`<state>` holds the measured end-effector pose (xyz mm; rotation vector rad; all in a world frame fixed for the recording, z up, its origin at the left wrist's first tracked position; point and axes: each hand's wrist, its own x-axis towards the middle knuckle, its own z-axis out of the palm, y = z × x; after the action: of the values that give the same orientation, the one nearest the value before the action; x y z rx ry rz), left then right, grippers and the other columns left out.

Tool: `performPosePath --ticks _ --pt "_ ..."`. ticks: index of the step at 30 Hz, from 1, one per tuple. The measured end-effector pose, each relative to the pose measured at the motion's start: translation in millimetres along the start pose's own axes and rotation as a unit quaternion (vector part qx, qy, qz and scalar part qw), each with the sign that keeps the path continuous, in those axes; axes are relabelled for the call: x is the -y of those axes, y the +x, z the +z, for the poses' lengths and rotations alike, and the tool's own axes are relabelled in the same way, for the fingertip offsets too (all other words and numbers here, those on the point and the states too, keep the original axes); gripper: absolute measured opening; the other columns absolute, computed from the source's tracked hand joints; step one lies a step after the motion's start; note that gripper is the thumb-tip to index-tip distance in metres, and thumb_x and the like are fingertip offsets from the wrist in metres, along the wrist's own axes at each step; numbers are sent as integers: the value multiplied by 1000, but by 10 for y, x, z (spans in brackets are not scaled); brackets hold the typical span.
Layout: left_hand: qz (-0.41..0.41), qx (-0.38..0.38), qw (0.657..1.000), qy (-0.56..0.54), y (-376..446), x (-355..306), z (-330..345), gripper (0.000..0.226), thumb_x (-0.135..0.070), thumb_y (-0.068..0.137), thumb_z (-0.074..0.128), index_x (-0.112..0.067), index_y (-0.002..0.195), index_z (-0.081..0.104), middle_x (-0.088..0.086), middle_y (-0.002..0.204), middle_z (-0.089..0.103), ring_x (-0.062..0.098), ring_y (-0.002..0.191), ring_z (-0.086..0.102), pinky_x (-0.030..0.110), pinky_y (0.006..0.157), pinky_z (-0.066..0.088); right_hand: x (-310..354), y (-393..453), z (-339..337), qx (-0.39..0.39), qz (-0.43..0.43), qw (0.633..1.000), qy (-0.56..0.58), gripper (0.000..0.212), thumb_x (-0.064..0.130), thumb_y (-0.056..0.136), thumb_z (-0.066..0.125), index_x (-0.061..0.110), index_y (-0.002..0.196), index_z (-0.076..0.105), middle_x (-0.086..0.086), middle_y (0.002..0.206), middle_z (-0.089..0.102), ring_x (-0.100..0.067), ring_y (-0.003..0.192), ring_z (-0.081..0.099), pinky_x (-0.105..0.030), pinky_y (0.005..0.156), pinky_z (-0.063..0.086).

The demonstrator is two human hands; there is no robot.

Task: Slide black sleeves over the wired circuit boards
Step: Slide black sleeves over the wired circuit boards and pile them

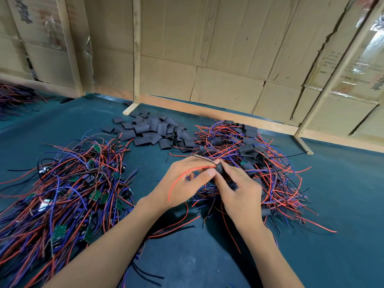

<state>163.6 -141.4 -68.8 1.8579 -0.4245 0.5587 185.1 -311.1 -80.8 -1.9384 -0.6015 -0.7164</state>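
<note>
My left hand [185,181] and my right hand [241,194] meet above the table's middle. Between them is one black sleeve [219,169]; my right fingers pinch it and my left thumb and fingers hold the wires going into it. A red wire [176,181] loops over my left hand. The board itself is hidden. A heap of bare wired circuit boards [68,194] lies at the left. Loose black sleeves [153,132] are piled at the back centre. Sleeved boards with wires [249,161] are heaped at the right, behind my right hand.
The table has a dark teal mat [207,256]. Cardboard walls on wooden battens [207,59] close off the back and right. Another bundle of wires [14,96] lies at the far left edge. Stray black and red wires trail under my forearms.
</note>
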Motion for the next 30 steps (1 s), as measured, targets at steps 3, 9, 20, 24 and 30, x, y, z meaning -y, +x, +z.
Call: performPosePath --ticks 3,9,20,24,30 --pt "0 -11 1000 -7 0 15 18 18 -21 93 65 -23 107 76 -14 111 71 16 104 65 46 69 52 -3 -2 13 3 8 1000 0 35 13 88 77 7 122 73 11 109 71 10 104 62 -6 92 41" --pt "71 -42 994 65 -19 105 58 24 -12 96 61 -19 117 72 -12 111 67 13 92 64 30 64 50 41 3 35 -1 42 999 17 33 21 90 76 16 123 73 22 106 68 9 103 62 -9 92 43" --pt "91 -56 986 128 -16 150 85 47 -4 79 48 -34 113 60 -16 122 61 4 95 60 10 72 40 150 135 6 2 56 998 1 21 19 91 75 22 112 74 18 97 72 5 86 62 -3 81 40" --pt "-29 -66 990 123 -43 196 73 59 -4 87 52 -37 136 49 -19 112 57 1 87 58 12 75 41 347 493 -206 2 -59 997 -52 20 11 94 71 9 113 73 -2 104 68 8 91 55 -2 84 35" --pt "-106 43 956 271 -33 274 81 46 -16 91 51 -27 135 53 -4 111 62 21 102 48 43 97 42 626 1523 -762 132 -29 973 -187 18 16 99 63 8 111 74 -17 103 67 -24 91 57 -32 81 44"
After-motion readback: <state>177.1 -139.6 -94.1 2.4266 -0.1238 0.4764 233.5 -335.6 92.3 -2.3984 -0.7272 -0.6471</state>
